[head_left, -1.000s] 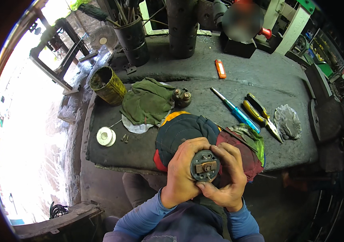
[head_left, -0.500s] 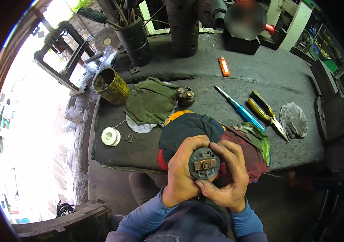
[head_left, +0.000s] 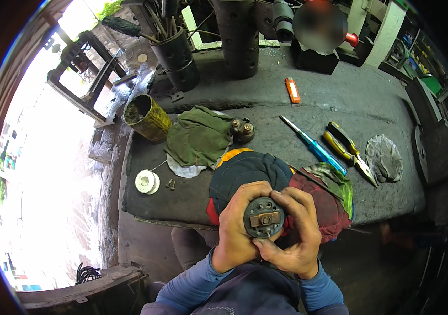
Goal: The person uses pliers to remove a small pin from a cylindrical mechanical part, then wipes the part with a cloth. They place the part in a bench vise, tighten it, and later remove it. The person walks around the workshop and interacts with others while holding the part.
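Observation:
Both my left hand (head_left: pixel 234 231) and my right hand (head_left: pixel 298 231) are wrapped round a dark round part (head_left: pixel 264 219) with a copper-coloured bar and small studs on its face. Beneath them are dark, orange-edged cloths (head_left: pixel 240 170) and a maroon cloth (head_left: pixel 313 202). To the right lie a blue screwdriver (head_left: pixel 318 152) and yellow-handled pliers (head_left: pixel 345 149). A metal part with two terminals (head_left: pixel 242 131) stands beside a green cloth (head_left: pixel 195 136). A white spool (head_left: pixel 147 181) and small screws (head_left: pixel 171 184) lie at the left.
The dark workbench (head_left: pixel 376 205) holds an orange object (head_left: pixel 292 90), a crumpled grey piece (head_left: pixel 384 160) and a yellow can (head_left: pixel 153 123). Behind stand a perforated tube of rods (head_left: pixel 175 63), a taller tube (head_left: pixel 240 47) and machinery (head_left: pixel 318 60). A metal frame (head_left: pixel 74 76) is at the left.
My hands and the round part have shifted very slightly within the view, as has the bench. The grip looks the same.

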